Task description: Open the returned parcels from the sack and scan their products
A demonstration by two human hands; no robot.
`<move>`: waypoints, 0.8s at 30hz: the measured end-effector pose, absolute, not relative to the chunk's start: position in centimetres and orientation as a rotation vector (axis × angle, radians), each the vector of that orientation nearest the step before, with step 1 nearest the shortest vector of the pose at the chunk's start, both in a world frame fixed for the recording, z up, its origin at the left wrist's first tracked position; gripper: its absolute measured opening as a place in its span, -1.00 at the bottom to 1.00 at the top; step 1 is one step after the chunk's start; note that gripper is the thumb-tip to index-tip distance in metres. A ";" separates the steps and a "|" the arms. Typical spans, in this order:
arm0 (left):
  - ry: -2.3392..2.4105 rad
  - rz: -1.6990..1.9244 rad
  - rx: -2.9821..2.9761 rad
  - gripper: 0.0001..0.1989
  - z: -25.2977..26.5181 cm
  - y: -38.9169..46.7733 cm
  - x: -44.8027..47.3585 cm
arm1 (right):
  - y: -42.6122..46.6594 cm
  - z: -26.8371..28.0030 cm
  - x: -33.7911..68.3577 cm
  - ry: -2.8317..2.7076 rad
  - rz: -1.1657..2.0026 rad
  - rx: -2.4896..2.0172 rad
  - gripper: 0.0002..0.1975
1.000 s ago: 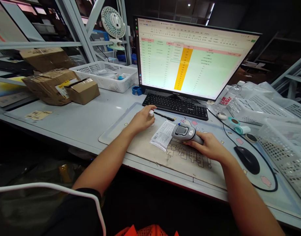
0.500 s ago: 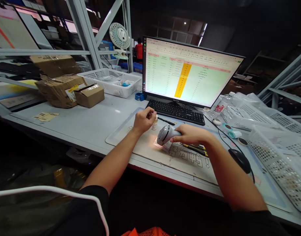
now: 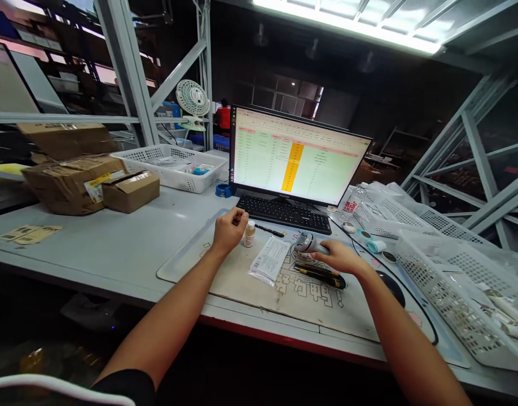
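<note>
My right hand (image 3: 341,258) is wrapped round the handle of a grey barcode scanner (image 3: 306,243), held low over the desk mat with its head towards the left. Beside the scanner lies a flat white packet (image 3: 270,259) with printed text, in a clear wrapper. My left hand (image 3: 229,230) is closed, fingers curled together; whatever may be in them is hidden. Right by its fingertips stands a small bottle (image 3: 249,234) with a white cap and yellowish contents. A black-and-yellow utility knife (image 3: 320,276) lies below the scanner, and a black pen (image 3: 269,230) lies behind the packet.
A monitor (image 3: 299,158) with a spreadsheet stands behind a black keyboard (image 3: 284,213). Cardboard boxes (image 3: 131,192) and a white basket (image 3: 183,179) are at the left. More white baskets (image 3: 453,304), a mouse (image 3: 390,288) and its cable line the right side.
The scanner has moved right, off the packet, which now shows in full, and its reddish light is gone. My left hand stays by the bottle. The view has tilted up.
</note>
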State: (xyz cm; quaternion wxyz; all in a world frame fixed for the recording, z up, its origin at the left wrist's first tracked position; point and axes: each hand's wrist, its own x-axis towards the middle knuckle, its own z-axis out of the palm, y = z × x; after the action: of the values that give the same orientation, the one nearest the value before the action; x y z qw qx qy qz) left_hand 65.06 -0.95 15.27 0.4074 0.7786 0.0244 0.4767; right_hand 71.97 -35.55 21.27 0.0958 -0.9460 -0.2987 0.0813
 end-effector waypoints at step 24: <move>0.086 1.247 2.071 -0.74 14.9 -1.0 65.2 | -57.8 8.4 73.9 -0.453 -0.594 -2.737 -0.38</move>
State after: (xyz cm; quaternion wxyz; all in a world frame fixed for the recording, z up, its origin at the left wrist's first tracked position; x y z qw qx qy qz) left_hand 65.23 -1.00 14.87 0.3534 0.8009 0.0334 0.4822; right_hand 73.89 -57.85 8.41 0.1518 -0.9535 -0.1578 -0.2071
